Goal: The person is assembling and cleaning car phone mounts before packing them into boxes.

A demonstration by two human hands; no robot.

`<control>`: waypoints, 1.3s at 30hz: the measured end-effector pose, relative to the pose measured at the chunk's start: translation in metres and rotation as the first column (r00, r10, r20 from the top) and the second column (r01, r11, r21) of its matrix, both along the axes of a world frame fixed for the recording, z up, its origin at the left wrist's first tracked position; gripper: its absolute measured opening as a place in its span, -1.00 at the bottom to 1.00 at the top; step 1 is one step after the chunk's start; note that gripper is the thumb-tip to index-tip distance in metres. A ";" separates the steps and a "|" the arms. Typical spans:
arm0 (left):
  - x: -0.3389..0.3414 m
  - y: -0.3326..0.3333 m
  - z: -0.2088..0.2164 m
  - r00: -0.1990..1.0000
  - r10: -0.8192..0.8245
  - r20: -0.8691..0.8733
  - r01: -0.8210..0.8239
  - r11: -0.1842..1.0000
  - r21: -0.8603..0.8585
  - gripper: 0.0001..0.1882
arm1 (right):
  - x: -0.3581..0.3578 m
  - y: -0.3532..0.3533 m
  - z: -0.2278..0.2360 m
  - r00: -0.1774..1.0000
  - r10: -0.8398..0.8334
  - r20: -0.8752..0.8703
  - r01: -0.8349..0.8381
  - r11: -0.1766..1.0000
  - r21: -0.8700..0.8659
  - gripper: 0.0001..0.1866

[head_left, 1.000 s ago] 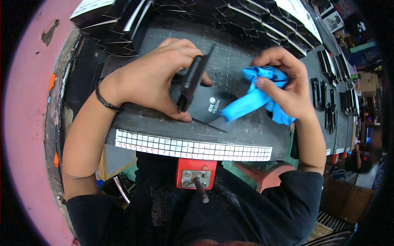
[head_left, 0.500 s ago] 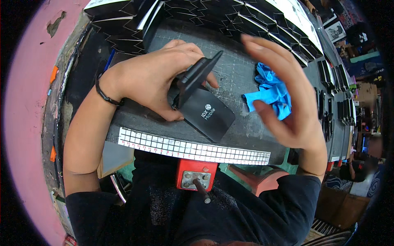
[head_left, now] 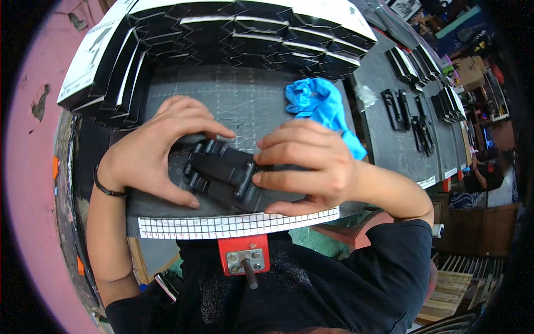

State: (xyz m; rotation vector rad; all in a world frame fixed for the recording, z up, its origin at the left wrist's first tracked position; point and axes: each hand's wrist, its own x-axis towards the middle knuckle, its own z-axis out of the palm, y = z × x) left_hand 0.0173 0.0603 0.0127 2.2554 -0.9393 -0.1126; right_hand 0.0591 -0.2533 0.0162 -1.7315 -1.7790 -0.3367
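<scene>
A black folding phone stand [head_left: 222, 170] lies folded down on the dark work mat, between my hands. My left hand [head_left: 161, 147] curves around its left end with fingers and thumb spread; a small gap shows between them and the stand. Against the stand's right end, the fingertips of my right hand [head_left: 306, 161] are pressed, with the thumb low by the near corner. The underside of the stand is hidden. Just beyond my right hand, a crumpled blue cloth [head_left: 325, 106] lies on the mat.
Stacked black-and-white boxes [head_left: 233, 42] wall off the back and left of the mat [head_left: 194, 83]. A white gridded ruler strip [head_left: 222, 225] runs along the front edge, above a red clamp-like block [head_left: 245, 250]. More black stands [head_left: 409, 117] and boxes [head_left: 411, 64] sit on the right-hand table.
The stand has gone from tilted and unfolded in my left hand to folded down on the mat. My left hand has loosened; my right hand has come in to the stand. The view has shifted.
</scene>
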 end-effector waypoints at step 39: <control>0.000 -0.012 0.010 0.999 -0.024 -0.022 0.026 0.998 0.055 -0.22 | 0.257 -0.224 0.018 0.200 -0.970 0.136 0.944 0.154 -0.291 -0.28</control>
